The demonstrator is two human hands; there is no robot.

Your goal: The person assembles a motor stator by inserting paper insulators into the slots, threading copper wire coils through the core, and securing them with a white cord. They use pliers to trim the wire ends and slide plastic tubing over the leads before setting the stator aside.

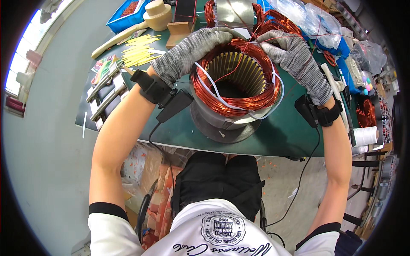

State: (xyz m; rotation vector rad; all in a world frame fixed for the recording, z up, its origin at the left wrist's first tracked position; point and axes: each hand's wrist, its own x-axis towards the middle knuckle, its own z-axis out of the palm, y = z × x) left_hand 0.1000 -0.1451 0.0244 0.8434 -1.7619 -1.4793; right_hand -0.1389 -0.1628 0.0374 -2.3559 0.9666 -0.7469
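Observation:
A motor stator [232,124] stands upright on a dark round base [222,133] in front of me. Thick copper windings [209,100] ring its top, tied with white cord [212,87]; yellowish slot liners [239,64] line its bore. My left hand [194,49], in a grey knitted glove, reaches over the far left of the windings, fingers together; its fingertips are partly hidden. My right hand [290,53], gloved likewise, is at the far right rim, fingers bent in, pinching at thin copper wire. Fine red wires run up from there and across the bore.
Yellow strips [140,50], a mallet [117,41] and metal bars [106,94] lie at left on the green table [171,128]. Behind are another wound stator [234,13] and a blue bin [128,17]. White tubes [331,79], plastic bags and a white thread spool [365,136] are at right.

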